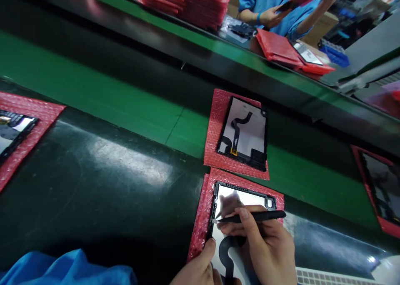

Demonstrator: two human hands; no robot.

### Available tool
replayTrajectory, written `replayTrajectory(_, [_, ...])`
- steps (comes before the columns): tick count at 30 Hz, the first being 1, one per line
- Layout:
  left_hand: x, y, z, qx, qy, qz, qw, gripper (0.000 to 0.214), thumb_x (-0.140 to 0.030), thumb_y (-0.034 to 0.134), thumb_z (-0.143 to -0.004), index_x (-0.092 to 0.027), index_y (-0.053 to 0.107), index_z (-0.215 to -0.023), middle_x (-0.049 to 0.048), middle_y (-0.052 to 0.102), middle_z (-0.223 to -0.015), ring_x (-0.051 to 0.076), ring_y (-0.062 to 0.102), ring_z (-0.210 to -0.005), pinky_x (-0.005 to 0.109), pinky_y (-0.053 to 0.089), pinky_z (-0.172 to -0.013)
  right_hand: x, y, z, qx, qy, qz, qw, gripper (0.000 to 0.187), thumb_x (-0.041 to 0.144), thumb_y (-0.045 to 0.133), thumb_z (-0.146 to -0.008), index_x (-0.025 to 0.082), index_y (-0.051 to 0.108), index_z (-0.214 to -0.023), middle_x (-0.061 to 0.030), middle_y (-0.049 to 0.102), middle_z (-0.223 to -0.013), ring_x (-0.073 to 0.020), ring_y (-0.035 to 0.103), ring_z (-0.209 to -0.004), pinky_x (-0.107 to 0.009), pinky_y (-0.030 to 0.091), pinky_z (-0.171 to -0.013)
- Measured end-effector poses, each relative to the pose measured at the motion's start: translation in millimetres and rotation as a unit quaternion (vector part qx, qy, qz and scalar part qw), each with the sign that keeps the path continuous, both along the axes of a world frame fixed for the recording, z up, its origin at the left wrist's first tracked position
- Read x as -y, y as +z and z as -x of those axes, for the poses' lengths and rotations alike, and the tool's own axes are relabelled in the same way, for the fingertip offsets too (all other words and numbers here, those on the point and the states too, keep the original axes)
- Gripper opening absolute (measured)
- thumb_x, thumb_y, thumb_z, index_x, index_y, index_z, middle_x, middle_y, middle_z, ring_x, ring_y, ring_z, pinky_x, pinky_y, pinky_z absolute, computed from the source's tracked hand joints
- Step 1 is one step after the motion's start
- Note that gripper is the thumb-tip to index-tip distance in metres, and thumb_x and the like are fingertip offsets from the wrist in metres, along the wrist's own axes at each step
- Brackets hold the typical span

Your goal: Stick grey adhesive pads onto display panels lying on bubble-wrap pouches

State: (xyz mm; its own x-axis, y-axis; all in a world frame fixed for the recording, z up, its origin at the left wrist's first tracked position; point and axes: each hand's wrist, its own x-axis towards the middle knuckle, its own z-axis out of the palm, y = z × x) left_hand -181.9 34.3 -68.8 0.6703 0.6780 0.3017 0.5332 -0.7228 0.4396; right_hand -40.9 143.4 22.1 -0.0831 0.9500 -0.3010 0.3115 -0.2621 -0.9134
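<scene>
The panel [246, 198] lies face down on a red sheet [202, 218], right under both hands at the near edge of the dark tabletop [93, 185]. Its shiny back mirrors the fingers above it. A black flex cable [225, 251] curls across it between the two hands.

The right hand [270, 249] comes in from the lower right, palm down and wrist low. It is closed around a thin black tool [256, 216], pinched between thumb and forefinger. The tool lies almost level and its tip points left, toward the panel's left rim.

The left hand [200, 270] enters from the bottom edge. Its thumb [210, 246] is stretched forward and pressed on the panel's left rim, just left of the cable. The other fingers are cut off by the frame, so I cannot tell whether this hand grips or only rests.

Just beyond the right hand a second panel [250, 128] sits on its own red sheet [215, 126], partly on the green belt [93, 89]. Well left of the left hand is another sheet with a panel [31, 114], and one more is to the right of the right hand [379, 189]. A blue sleeve [62, 270] shows at lower left. Far beyond, red sheets are stacked [193, 1], and a co-worker's hand [269, 16] holds a red sheet.
</scene>
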Motion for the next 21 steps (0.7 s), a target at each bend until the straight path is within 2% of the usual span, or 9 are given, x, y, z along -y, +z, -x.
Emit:
replayTrajectory(3, [2.9, -5.7, 2.7, -0.01, 0.005, -0.005, 1.0, 0.027, -0.027, 0.063, -0.098, -0.028, 0.07, -0.124, 0.0007, 0.077, -0.095, 0.023, 0.072, -0.085, 0.05, 0.048, -0.107, 0.0, -0.2, 0.0, 0.007, 0.001, -0.001, 1.0, 0.027, 0.044, 0.071, -0.095, 0.018, 0.076, -0.088, -0.01, 0.084, -0.078, -0.0236, 0.082, -0.061, -0.028, 0.07, -0.061])
replayTrajectory(7, [0.3, 5.5, 9.0, -0.024, 0.014, -0.01, 1.0, 0.037, -0.018, 0.06, -0.096, -0.036, 0.069, -0.127, -0.0044, 0.076, -0.081, 0.021, 0.068, -0.062, 0.051, 0.044, -0.112, 0.5, -0.3, 0.6, 0.009, -0.004, -0.003, 1.0, 0.027, 0.045, 0.072, -0.095, 0.019, 0.076, -0.087, -0.0087, 0.084, -0.074, -0.0238, 0.082, -0.059, -0.029, 0.07, -0.06])
replayTrajectory(11, [-15.9, 23.5, 12.5, -0.031, 0.013, -0.028, 0.999, 0.029, -0.025, 0.056, -0.101, -0.031, 0.07, -0.125, -0.0044, 0.074, -0.073, 0.019, 0.062, -0.053, 0.051, 0.041, -0.113, 0.8, -0.3, 1.1, 0.014, -0.005, -0.006, 1.0, 0.027, 0.046, 0.071, -0.095, 0.021, 0.076, -0.087, -0.0072, 0.082, -0.067, -0.0238, 0.081, -0.057, -0.029, 0.07, -0.059])
replayTrajectory(14, [-29.4, 34.0, 13.1, -0.039, 0.009, -0.053, 0.998, 0.025, -0.035, 0.052, -0.105, -0.027, 0.075, -0.11, -0.0049, 0.071, -0.063, 0.017, 0.057, -0.047, 0.047, 0.04, -0.113, 0.7, 0.1, 1.5, 0.019, 0.002, -0.006, 1.0, 0.027, 0.046, 0.07, -0.095, 0.02, 0.076, -0.088, -0.0073, 0.082, -0.066, -0.0236, 0.081, -0.057, -0.028, 0.069, -0.059])
replayTrajectory(17, [-36.7, 38.0, 13.8, -0.037, 0.009, -0.058, 0.998, 0.027, -0.035, 0.049, -0.105, -0.028, 0.075, -0.1, -0.0067, 0.066, -0.055, 0.016, 0.052, -0.043, 0.047, 0.039, -0.113, 0.6, 1.0, 1.8, 0.028, 0.005, -0.01, 1.0, 0.028, 0.047, 0.07, -0.095, 0.02, 0.075, -0.087, -0.0065, 0.081, -0.064, -0.0233, 0.081, -0.056, -0.028, 0.069, -0.059])
replayTrajectory(21, [-36.7, 37.9, 16.8, -0.026, 0.017, -0.048, 0.998, 0.019, -0.035, 0.054, -0.102, -0.03, 0.072, -0.101, -0.0075, 0.065, -0.053, 0.016, 0.053, -0.043, 0.048, 0.039, -0.113, 0.4, 1.2, 2.8, 0.032, 0.024, -0.015, 0.999, 0.027, 0.045, 0.068, -0.097, 0.02, 0.075, -0.088, -0.0059, 0.082, -0.066, -0.0216, 0.081, -0.058, -0.025, 0.068, -0.06])
